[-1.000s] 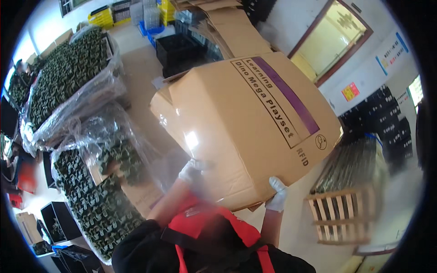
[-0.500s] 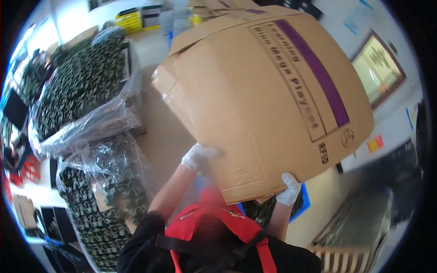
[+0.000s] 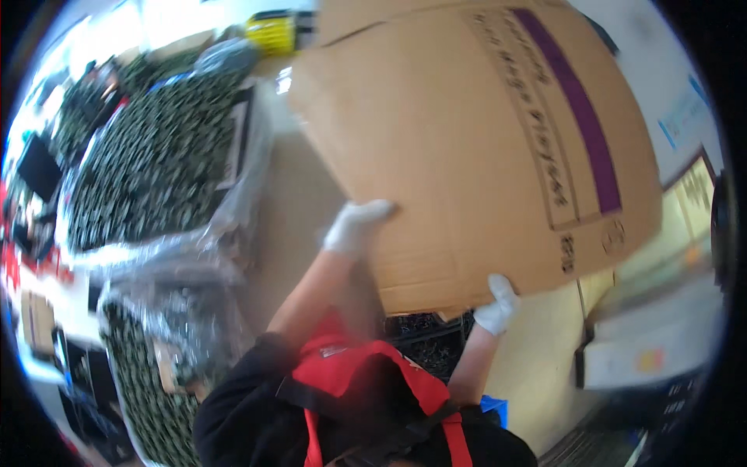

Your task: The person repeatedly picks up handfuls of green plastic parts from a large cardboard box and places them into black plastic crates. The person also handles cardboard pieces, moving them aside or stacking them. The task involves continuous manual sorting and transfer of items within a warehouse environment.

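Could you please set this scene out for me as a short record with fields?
Left hand: white-gloved, gripping the cardboard carton at its left edge
Right hand: white-gloved, gripping its near edge
Carton markings: purple stripe, dark print
Clothing: red apron, black sleeves
Left of carton: heaps of dark green pieces, with clear plastic around them
Upper left background: yellow crates
Right background: partly blurred
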Demonstrator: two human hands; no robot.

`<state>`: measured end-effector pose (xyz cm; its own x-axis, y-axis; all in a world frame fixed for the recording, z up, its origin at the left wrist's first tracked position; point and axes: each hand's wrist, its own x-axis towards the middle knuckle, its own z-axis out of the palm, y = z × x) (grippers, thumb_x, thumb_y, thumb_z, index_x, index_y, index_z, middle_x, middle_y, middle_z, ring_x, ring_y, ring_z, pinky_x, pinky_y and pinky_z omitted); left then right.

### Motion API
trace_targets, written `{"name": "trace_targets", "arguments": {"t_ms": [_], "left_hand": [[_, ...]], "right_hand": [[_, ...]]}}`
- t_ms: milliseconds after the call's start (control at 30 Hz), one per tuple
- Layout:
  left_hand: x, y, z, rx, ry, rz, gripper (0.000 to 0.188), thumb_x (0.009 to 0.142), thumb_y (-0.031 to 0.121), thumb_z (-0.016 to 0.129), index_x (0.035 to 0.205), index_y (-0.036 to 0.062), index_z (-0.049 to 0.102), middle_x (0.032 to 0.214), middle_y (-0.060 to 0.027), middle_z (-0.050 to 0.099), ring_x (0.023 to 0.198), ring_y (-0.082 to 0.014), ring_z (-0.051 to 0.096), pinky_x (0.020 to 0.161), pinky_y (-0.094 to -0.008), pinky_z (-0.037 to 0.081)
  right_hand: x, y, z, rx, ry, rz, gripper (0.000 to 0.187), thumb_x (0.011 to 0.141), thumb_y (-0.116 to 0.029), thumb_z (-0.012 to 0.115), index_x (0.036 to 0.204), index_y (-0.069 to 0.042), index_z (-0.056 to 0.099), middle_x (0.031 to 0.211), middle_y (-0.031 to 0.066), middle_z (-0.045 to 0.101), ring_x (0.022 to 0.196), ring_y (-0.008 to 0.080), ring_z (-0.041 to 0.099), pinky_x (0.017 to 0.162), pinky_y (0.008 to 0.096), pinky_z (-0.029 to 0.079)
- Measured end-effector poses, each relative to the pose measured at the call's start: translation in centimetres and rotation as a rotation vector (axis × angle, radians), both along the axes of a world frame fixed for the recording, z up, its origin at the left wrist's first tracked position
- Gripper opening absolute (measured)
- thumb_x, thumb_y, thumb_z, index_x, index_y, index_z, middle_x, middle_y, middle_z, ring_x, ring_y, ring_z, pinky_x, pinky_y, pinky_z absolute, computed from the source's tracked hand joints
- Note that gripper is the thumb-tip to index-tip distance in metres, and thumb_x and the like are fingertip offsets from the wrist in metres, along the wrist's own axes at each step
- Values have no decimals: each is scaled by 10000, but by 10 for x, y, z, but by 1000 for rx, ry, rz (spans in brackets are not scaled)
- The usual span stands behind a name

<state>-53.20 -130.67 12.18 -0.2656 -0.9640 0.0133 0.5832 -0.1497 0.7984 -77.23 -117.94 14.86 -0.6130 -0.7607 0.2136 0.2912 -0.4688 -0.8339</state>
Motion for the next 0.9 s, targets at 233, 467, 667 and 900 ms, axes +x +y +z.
{"name": "trace_targets", "arguments": {"t_ms": [233, 467, 667, 900], "left_hand": [[-19, -199, -8, -225, 170, 241, 282, 786, 92, 608, 1007, -83, 617, 1029, -154, 638, 954, -244, 615, 899, -353, 462], [-109, -507, 85, -262, 243, 61, 317, 811, 135, 626, 1076, -39, 606, 1094, -137, 621, 1020, -242, 582, 947, -345, 434], [-254, -727, 181, -265, 56, -129, 349, 801, 167, 621, 1106, -2, 600, 1094, -119, 622, 1029, -248, 570, 940, -357, 433], [-397, -604, 16, -877, -504, -2, 396, 802, 191, 636, 1143, 3, 569, 1127, -110, 602, 1050, -245, 557, 922, -359, 438]], "right_hand": [[-16, -174, 18, 17, 312, 98, 208, 662, 55, 660, 867, 20, 671, 924, 139, 662, 814, 217, 641, 749, 314, 529], [-79, -418, 96, -82, 1051, -465, 309, 856, -101, 591, 1146, 6, 581, 1075, 162, 618, 1004, 204, 591, 847, 381, 495], [-94, -424, 61, 265, 648, -88, 418, 844, -141, 630, 1225, -9, 522, 1063, 113, 626, 977, 182, 592, 836, 303, 482], [36, -153, -193, 1579, 129, -295, 390, 773, -305, 565, 1088, -80, 619, 1080, 172, 623, 979, 322, 606, 866, 414, 465]]}}
